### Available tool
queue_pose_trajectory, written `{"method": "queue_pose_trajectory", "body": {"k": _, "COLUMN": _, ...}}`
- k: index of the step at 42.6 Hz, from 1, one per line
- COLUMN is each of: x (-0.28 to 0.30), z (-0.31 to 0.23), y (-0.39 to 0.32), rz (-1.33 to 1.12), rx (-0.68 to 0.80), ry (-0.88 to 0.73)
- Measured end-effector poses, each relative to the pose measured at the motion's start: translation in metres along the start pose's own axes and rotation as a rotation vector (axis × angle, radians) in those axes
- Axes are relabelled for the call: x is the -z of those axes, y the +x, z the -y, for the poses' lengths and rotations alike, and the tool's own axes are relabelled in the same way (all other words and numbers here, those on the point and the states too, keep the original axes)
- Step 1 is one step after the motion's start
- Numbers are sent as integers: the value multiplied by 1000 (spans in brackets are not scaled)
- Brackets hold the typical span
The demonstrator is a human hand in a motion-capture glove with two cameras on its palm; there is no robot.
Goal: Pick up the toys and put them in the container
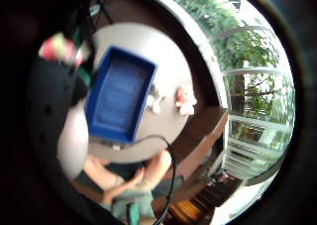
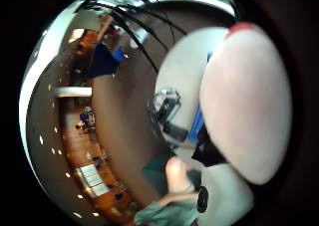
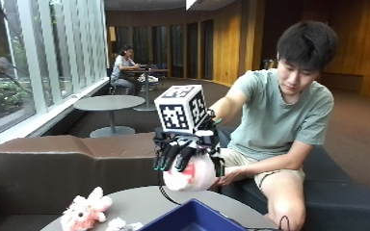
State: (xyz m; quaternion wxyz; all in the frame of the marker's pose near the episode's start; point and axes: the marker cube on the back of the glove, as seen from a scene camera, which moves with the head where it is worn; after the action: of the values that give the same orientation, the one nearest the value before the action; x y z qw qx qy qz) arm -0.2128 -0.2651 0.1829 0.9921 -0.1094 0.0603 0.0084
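In the outside view my gloved right hand grips a round white plush toy with pink patches from above, fingers curled round it. It hangs in the air over the far end of the blue container, which stands on the round grey table. That toy fills much of the thumb side palm view. The little finger side palm view looks down into the container, which has nothing in it. A pink bunny toy and a small white toy lie on the table beside the container.
A dark bench curves behind the table, and the person sits on it with the bare left hand on the thigh. A cable runs off the table's edge. Windows stand on the bunny's side.
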Motion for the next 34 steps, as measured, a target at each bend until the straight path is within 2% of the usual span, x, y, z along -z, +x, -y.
{"method": "queue_pose_trajectory", "body": {"k": 6, "x": -13, "z": 2, "y": 4, "rz": -1, "rx": -7, "ry": -139}}
{"method": "queue_pose_trajectory", "body": {"k": 16, "x": 11, "z": -9, "y": 40, "rz": 2, "rx": -29, "ry": -64}}
{"method": "queue_pose_trajectory", "body": {"k": 25, "x": 40, "z": -20, "y": 108, "rz": 10, "rx": -104, "ry": 14}}
{"method": "queue_pose_trajectory", "body": {"k": 34, "x": 14, "z": -18, "y": 184, "rz": -6, "rx": -140, "ry": -22}}
